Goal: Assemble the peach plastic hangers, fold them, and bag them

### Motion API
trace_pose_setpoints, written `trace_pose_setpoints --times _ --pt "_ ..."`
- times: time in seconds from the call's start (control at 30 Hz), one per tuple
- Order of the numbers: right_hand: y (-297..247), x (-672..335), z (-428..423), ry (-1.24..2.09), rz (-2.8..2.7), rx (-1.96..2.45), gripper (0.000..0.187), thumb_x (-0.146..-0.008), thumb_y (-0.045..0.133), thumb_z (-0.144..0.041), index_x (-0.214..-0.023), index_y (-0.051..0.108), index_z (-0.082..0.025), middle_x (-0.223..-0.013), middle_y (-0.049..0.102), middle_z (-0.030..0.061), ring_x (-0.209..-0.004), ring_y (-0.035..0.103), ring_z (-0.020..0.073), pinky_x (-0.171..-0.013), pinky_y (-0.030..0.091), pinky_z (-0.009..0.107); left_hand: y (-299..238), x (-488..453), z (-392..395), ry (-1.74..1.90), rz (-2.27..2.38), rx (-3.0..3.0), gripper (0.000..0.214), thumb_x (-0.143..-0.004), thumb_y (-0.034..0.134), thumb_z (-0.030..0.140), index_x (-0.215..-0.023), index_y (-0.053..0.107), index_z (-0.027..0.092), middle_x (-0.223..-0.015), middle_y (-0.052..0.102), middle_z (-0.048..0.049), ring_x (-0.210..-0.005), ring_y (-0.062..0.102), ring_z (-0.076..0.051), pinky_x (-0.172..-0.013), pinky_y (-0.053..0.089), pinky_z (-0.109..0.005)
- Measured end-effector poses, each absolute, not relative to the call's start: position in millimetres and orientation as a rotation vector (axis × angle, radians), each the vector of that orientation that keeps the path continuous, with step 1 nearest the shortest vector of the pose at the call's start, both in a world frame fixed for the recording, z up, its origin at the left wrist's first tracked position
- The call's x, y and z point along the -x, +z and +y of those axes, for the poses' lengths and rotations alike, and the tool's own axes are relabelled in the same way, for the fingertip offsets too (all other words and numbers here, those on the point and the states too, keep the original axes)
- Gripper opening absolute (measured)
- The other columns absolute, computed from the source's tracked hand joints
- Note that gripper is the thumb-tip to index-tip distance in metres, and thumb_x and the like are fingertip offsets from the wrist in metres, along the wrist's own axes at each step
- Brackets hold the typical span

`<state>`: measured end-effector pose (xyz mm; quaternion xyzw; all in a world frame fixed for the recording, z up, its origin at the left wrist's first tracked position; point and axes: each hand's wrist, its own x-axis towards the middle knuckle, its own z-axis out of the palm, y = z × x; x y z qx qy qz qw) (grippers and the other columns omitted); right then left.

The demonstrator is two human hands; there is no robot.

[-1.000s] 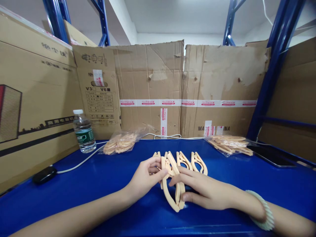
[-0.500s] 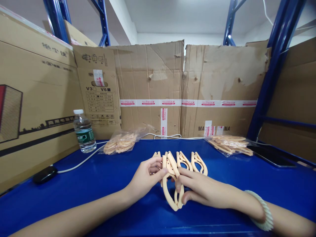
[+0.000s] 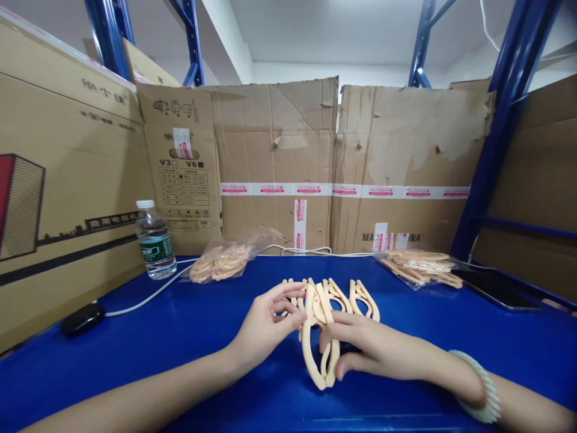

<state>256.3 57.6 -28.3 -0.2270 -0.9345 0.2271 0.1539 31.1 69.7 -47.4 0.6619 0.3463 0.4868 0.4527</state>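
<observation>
A beige folding hanger [image 3: 308, 349], folded up with its two arms meeting in a point at the bottom, is held in front of me over the blue table [image 3: 225, 397]. My right hand [image 3: 360, 343] grips its right side, fingers across the front and thumb by the lower right arm. At the upper left edge is my left hand [image 3: 274, 316], loosely curved, thumb and fingers apart, fingertips at or just touching the hanger. Behind it stand several similar hangers in a row, among them a rightmost hanger [image 3: 372, 310]; those at the left are partly hidden by my hands.
Bagged beige hanger pieces lie at the back left [image 3: 220, 264] and back right [image 3: 417, 264]. A water bottle [image 3: 155, 243], a black device [image 3: 82, 319] on a white cable and a dark tablet [image 3: 496, 288] are on the table. Cardboard [image 3: 270, 156] walls the back.
The hanger has shifted slightly right and down with my right hand. My left thumb, which lay over its front, has slid back to its left edge, and the left fingers have loosened.
</observation>
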Motion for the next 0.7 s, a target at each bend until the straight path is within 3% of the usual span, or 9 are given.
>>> trace_pose_setpoints --times 0.13,0.37,0.7 --pt "-20.1 -269.5 61.4 0.647 -2.579 0.757 0.025 -0.089 0.056 -0.042 -0.103 0.057 -0.022 -0.103 0.06 0.0035 -0.093 0.056 0.017 -0.084 0.045 0.029 -42.1 -26.2 64.5 1.231 0.864 -1.68 0.041 -0.078 0.065 0.026 -0.117 0.055 0.019 -0.122 0.059 -0.01 -0.083 0.063 -0.015 -0.073 0.056 -0.028" --pt "-12.9 -343.5 82.1 0.633 -2.477 1.01 0.031 -0.088 0.054 -0.049 -0.102 0.06 -0.022 -0.1 0.053 0.0042 -0.094 0.052 0.02 -0.088 0.044 0.036 -40.4 -9.9 71.5 1.283 1.009 -1.885 0.03 -0.084 0.056 0.028 -0.112 0.056 0.019 -0.109 0.063 -0.0088 -0.098 0.061 -0.02 -0.086 0.052 -0.033" --pt "-36.6 -394.4 88.9 0.532 -2.463 1.268 0.035 -0.086 0.055 -0.054 -0.099 0.065 -0.023 -0.116 0.044 0.0086 -0.119 0.042 0.0267 -0.107 0.031 0.05 -44.2 -11.5 73.5 1.06 1.111 -2.277 0.035 -0.085 0.052 0.024 -0.12 0.053 0.024 -0.126 0.056 -0.0067 -0.117 0.052 -0.025 -0.101 0.043 -0.042"
